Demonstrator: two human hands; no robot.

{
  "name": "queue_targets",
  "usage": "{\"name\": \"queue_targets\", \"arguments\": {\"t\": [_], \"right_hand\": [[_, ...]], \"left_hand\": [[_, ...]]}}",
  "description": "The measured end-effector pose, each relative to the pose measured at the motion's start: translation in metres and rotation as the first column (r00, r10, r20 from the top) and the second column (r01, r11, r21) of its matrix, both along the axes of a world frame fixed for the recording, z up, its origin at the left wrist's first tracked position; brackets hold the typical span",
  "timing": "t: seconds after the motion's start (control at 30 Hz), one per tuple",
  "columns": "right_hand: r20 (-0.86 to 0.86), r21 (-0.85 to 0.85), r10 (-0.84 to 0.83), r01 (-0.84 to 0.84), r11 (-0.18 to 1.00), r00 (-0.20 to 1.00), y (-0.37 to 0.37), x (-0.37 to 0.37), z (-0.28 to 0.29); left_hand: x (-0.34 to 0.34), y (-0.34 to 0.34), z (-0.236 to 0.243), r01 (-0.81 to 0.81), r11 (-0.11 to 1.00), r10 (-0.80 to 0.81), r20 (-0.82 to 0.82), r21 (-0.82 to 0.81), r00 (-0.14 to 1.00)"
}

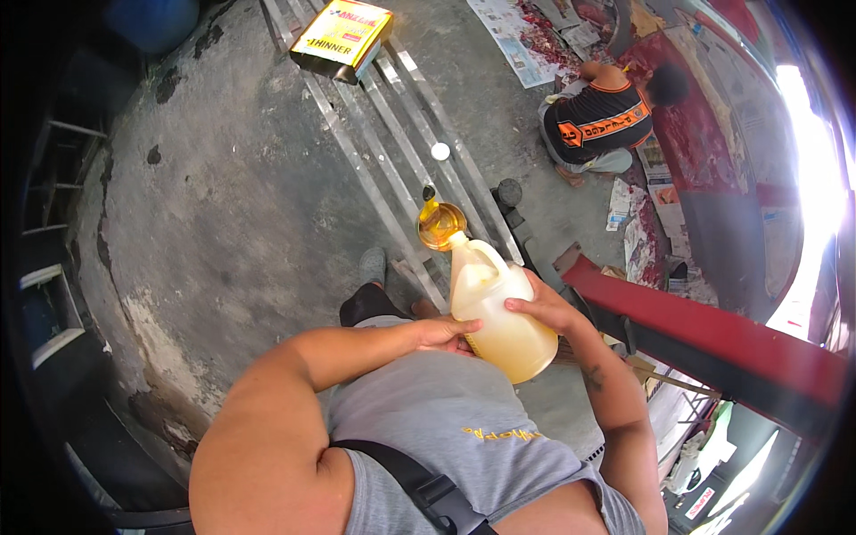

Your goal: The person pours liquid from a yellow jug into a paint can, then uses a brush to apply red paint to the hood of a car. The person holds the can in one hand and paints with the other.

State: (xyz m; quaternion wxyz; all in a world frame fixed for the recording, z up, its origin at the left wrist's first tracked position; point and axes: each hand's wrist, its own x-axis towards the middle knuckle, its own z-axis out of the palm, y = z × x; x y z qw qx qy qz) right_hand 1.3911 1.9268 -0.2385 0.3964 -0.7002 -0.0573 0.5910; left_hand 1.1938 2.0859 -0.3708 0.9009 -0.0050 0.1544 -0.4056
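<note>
A cloudy plastic jug (508, 334) with pale yellow liquid is tilted between my two hands, its neck pointing away from me. My left hand (450, 335) closes on the jug's lower left side. On its right side, my right hand (542, 306) grips the body below the moulded handle. The jug's mouth is at the rim of a round amber-coloured container (441, 226); whether liquid is flowing I cannot tell. A yellow stick-like thing with a dark end leans in that container. Farther up the metal rack lies a round white cap (440, 152).
The slatted metal rack (379, 169) carries a yellow rectangular tin (343, 40) at its far end. A red beam (695, 330) extends on the right. Beyond it, another person (597, 125) crouches by a red-stained panel (704, 134) and newspapers (513, 45).
</note>
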Motion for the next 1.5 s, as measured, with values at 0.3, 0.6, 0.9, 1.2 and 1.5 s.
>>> {"name": "queue_targets", "arguments": {"t": [0.3,0.6,0.9,1.2,1.5], "right_hand": [[-0.004,-0.025,-0.004,0.004,1.000,1.000,0.009,-0.001,0.004],[0.028,-0.002,-0.019,0.019,1.000,0.999,0.015,-0.005,0.017],[0.029,-0.063,-0.005,0.007,0.998,1.000,0.015,-0.007,0.021],[0.075,-0.091,-0.003,0.010,0.996,0.997,0.014,-0.010,0.021],[0.074,-0.065,-0.006,0.010,0.998,0.997,0.016,-0.010,0.020]], "left_hand": [[-0.002,0.001,-0.003,-0.008,1.000,0.007,-0.034,-0.016,0.999],[-0.002,-0.001,-0.001,-0.021,1.000,0.021,-0.043,-0.008,0.999],[-0.004,-0.003,-0.003,0.001,1.000,-0.001,-0.038,-0.011,0.999],[-0.004,0.002,0.001,0.003,1.000,-0.003,-0.014,-0.009,1.000],[-0.003,0.007,0.003,0.006,1.000,-0.006,-0.003,-0.012,1.000]]}}
